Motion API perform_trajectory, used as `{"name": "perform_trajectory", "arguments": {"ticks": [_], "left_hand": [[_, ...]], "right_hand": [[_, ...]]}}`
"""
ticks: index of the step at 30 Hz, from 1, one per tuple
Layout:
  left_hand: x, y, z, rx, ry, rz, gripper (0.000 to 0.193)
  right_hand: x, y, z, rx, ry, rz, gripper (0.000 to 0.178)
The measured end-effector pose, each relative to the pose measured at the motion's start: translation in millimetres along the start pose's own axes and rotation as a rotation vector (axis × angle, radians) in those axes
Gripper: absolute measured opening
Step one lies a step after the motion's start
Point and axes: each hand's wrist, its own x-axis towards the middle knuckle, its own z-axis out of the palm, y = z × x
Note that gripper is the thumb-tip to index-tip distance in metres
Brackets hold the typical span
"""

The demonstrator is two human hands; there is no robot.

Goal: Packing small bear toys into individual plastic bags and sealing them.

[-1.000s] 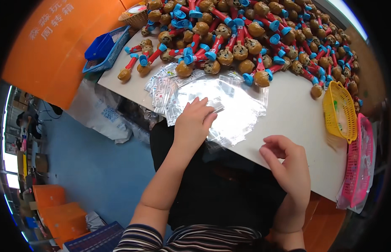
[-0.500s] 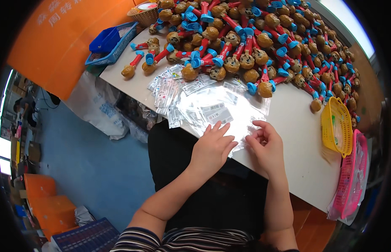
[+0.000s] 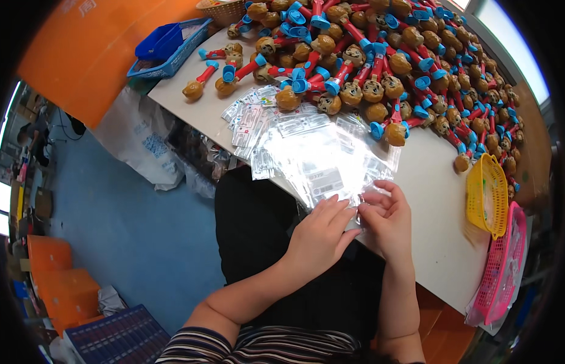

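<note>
Right-hand grip (image 3: 385, 213): we're pinching the near edge of the clear bag (image 3: 323, 176). Left hand (image 3: 320, 233): grip loose, fingers extended against it. Bag's at our bench (image 3: 428, 200) edge.

Thin, clear plastic bags (image 3: 334, 148) lie flat in an overlapping, fanned spread, reaching the near edge of the pale table (image 3: 431, 242). They shine, glaring white in the middle; one bears a grey printed patch, several leftward ones dense print.
</note>
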Motion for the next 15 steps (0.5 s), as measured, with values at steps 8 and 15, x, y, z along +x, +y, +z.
{"name": "perform_trajectory", "arguments": {"ticks": [8,15], "left_hand": [[-8.3,3.8,-3.3,0.038,-0.009,-0.008,0.036],[-10.3,5.2,-4.8,-0.011,-0.02,-0.01,0.038]], "right_hand": [[0.4,1.5,-1.9,-0.042,0.05,-0.035,0.043],[-4.2,-0.9,-5.5,-0.087,-0.007,0.002,0.042]]}}
